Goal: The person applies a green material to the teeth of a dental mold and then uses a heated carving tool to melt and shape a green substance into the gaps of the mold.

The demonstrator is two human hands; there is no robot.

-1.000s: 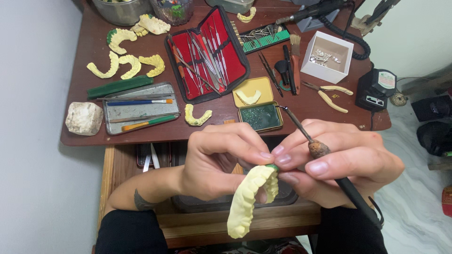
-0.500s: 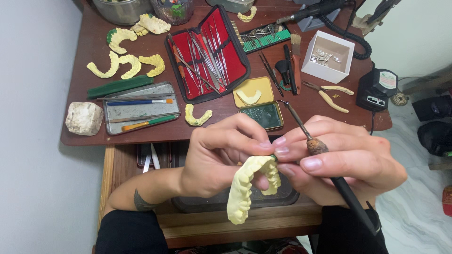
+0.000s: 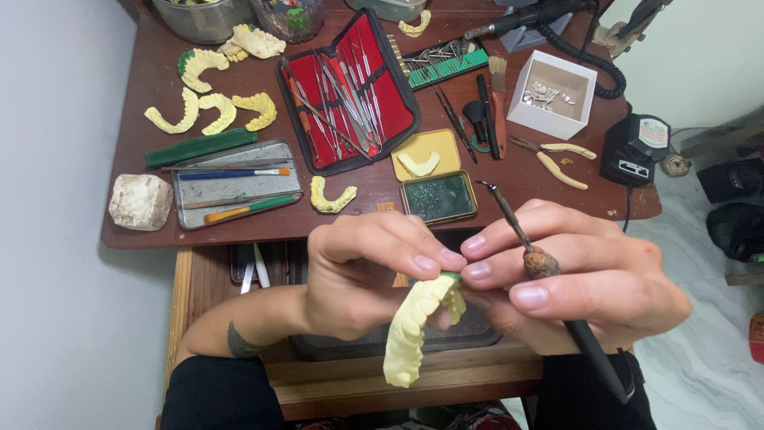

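- The bench (image 3: pixel 159 231) carries a red instrument case (image 3: pixel 348 89) and other casts.
- Both hands hold the yellow dental cast (image 3: pixel 414 334) before the bench; it has turned edge-on since a moment ago.
- Left hand (image 3: pixel 362 275) fingers pinch its top; right hand (image 3: pixel 581 275) fingers close on it and the wax tool (image 3: pixel 541 263).

Yellow dental cast (image 3: pixel 410 334) between both hands.

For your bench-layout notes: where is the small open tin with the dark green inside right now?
In the head view the open tin sits near the table's front edge, centre, just beyond the hands, right of a lone yellow cast.
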